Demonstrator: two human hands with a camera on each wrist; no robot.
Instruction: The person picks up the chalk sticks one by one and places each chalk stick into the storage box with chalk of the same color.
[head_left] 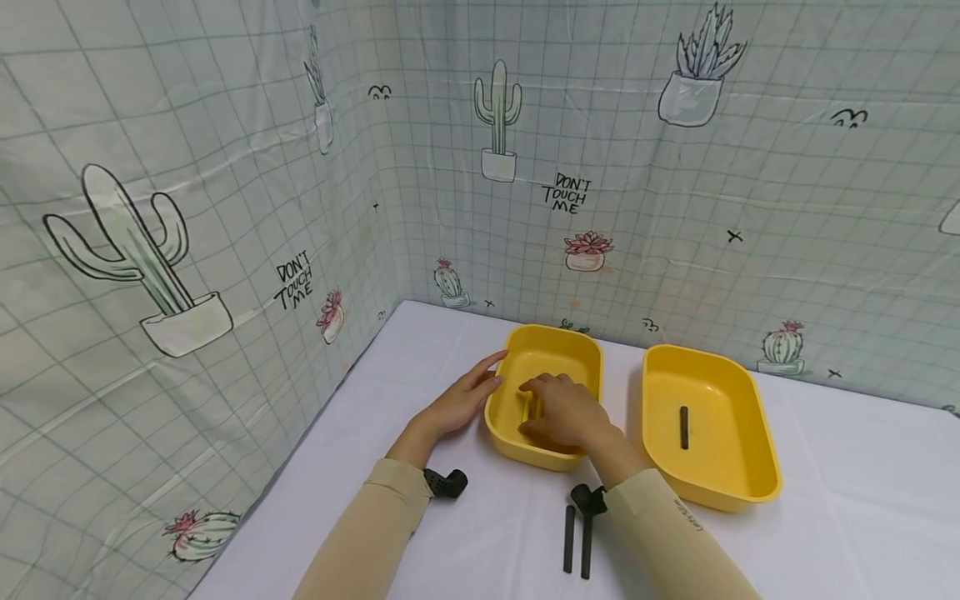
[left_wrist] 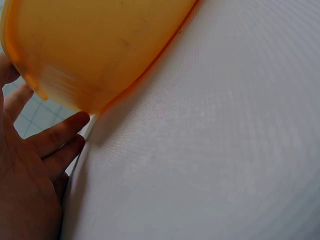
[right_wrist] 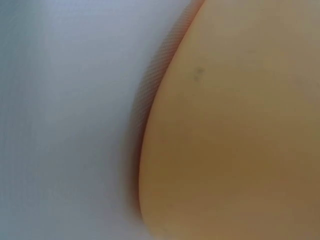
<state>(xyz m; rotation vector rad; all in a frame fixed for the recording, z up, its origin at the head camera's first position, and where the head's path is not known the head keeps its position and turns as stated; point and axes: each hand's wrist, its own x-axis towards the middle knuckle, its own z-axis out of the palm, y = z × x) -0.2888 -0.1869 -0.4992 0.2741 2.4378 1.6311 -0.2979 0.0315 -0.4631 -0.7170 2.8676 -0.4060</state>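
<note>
Reaching down into the yellow tray (head_left: 534, 455) on the left with the right hand (head_left: 568, 410), with its back facing up and fingers bent over a thin yellow stick (head_left: 527, 408) inside. Showing the thumb near one end of the stick and a fingertip near the other, but too covered up to tell whether pinching or only touching. Resting the left hand (head_left: 460, 403) against the outside of the same tray, at its left wall, with fingers loose, spread out and not wrapped around anything. Stretching both arms forward in tan sleeves (head_left: 367, 529), with a black gadget (head_left: 448, 484) at each wrist. Having two black sticks (head_left: 568, 539) side by side on the white surface (head_left: 487, 542), near the right wrist. Having, farther right, a second yellow tray (head_left: 720, 408) with one short dark stick (head_left: 684, 427) lying in it.
</note>
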